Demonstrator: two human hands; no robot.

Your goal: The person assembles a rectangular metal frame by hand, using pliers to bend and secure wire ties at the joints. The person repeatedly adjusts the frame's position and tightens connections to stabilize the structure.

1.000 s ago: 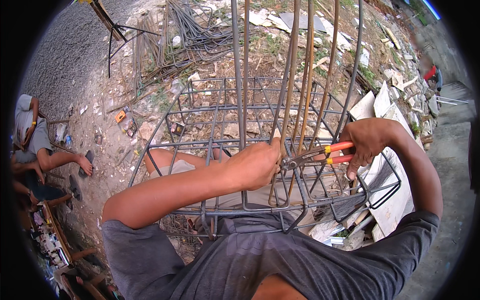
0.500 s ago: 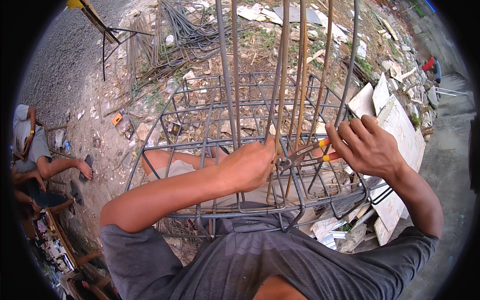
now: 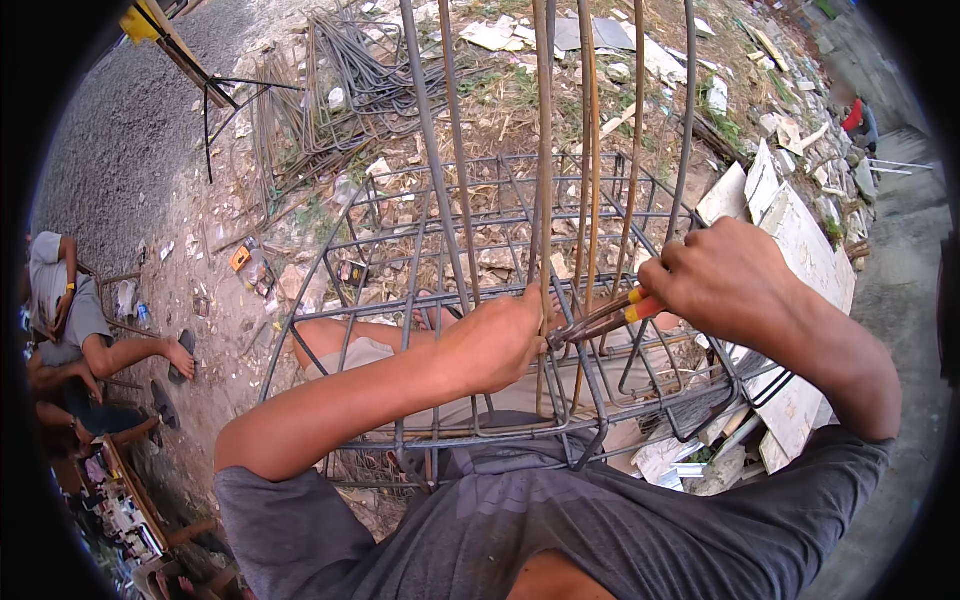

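In front of my torso stands a cage of tied steel rebar (image 3: 590, 372), with several upright rods rising through it. My left hand (image 3: 500, 345) is closed at a brown upright rebar (image 3: 545, 150), its fingertips mostly hidden behind the hand. My right hand (image 3: 715, 275) grips the red-and-yellow handles of pliers (image 3: 605, 322). The jaws of the pliers point left and touch the rods just beside my left fingers. Whether wire sits in the jaws is too small to tell.
Pale broken boards (image 3: 800, 270) lean at the right. A heap of bent rebar (image 3: 375, 80) lies on the littered ground at the far left. A seated person (image 3: 75, 300) is at the left edge, and another person (image 3: 858, 120) is far off at right.
The pliers' handles have closed together, and my right hand has rolled over them, its back now upward. My left hand remains at the rods. The view has shifted slightly.
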